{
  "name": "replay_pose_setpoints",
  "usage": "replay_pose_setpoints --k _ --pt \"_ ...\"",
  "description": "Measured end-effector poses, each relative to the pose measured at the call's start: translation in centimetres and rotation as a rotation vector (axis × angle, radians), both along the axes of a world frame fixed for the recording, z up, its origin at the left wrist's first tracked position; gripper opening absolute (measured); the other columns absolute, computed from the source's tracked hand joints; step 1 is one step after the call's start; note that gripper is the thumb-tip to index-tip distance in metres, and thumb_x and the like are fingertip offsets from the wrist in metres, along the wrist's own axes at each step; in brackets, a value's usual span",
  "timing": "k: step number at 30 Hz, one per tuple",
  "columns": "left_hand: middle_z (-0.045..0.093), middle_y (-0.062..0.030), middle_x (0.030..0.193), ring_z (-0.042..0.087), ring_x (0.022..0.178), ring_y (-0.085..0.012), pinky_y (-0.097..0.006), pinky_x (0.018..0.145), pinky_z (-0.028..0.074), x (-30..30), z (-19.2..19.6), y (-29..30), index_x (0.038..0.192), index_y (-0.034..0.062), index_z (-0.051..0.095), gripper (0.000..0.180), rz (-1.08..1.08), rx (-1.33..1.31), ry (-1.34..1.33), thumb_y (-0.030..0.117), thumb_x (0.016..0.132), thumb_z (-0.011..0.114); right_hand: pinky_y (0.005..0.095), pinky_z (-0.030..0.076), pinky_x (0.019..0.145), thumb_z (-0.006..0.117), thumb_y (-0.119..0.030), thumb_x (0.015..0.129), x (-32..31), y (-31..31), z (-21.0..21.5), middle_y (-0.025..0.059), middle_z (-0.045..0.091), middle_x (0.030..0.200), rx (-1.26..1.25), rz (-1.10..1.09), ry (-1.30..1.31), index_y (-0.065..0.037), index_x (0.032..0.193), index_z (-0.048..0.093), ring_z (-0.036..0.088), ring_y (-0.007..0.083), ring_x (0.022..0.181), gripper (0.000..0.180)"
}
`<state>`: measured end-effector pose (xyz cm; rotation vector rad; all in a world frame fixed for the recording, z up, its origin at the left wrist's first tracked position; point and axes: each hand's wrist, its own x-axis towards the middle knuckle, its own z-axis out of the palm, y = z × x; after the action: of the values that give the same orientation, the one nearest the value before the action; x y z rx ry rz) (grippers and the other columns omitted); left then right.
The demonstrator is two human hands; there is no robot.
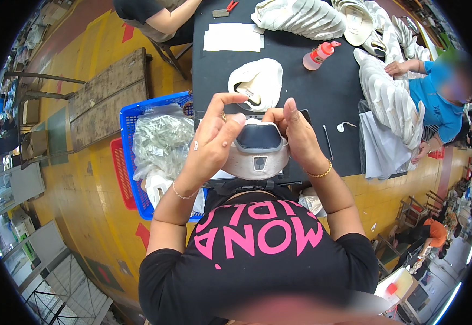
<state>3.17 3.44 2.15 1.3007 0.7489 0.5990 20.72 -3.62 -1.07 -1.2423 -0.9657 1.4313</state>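
In front of my chest, a white cap-like piece (251, 168) is held up, with a dark panel across its upper part and a small grey rectangular patch below. My right hand (303, 142) is closed on its right side, thumb pointing up. At its left side is my left hand (210, 145), with the thumb at the piece's upper edge and the bent index finger raised apart from the thumb. The other left fingers are hidden behind the piece. Just beyond my hands, a cream cap-like piece (268, 76) lies on the black table (295, 89), a dark opening showing at its left.
Nested white pieces (301, 20) lie at the back; another stack (385, 97) is on the right, touched by a person in blue (436, 95). A pink-and-red bottle (317, 57) and white sheets (233, 38) are on the table. A blue basket (128, 157) holds plastic bags at left.
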Motion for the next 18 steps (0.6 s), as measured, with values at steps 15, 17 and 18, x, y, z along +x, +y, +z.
replay_pose_setpoints --k 15,17,18 --pt "0.052 -0.0082 0.073 0.045 0.075 -0.0233 -0.034 0.076 0.038 -2.0 -0.7 0.8 0.081 0.0042 0.059 0.029 -0.413 0.402 0.32 0.03 0.093 0.057 0.025 0.041 0.06 0.08 -0.036 0.075 1.6 -0.7 1.3 0.0017 0.055 0.07 0.25 0.313 -0.375 -0.002 0.084 0.062 0.049 0.0075 0.068 0.04" --pt "0.049 -0.0063 0.07 0.044 0.072 -0.0201 -0.032 0.073 0.037 -2.0 -0.9 0.9 0.079 0.0041 0.056 0.033 -0.463 0.349 0.242 0.033 0.094 0.056 0.0252 0.04 0.061 0.077 -0.031 0.079 1.7 -1.0 1.2 0.0014 0.055 0.071 0.23 0.366 -0.253 -0.003 0.083 0.061 0.048 0.0075 0.069 0.033" --pt "0.046 -0.0044 0.068 0.041 0.069 -0.0176 -0.031 0.069 0.036 -2.0 -1.1 0.7 0.077 0.0039 0.054 0.036 -0.475 0.321 0.162 0.035 0.095 0.054 0.0251 0.039 0.061 0.077 -0.029 0.08 1.7 -1.2 1.1 0.0007 0.054 0.071 0.252 0.359 -0.17 -0.003 0.082 0.061 0.047 0.0071 0.069 0.031"
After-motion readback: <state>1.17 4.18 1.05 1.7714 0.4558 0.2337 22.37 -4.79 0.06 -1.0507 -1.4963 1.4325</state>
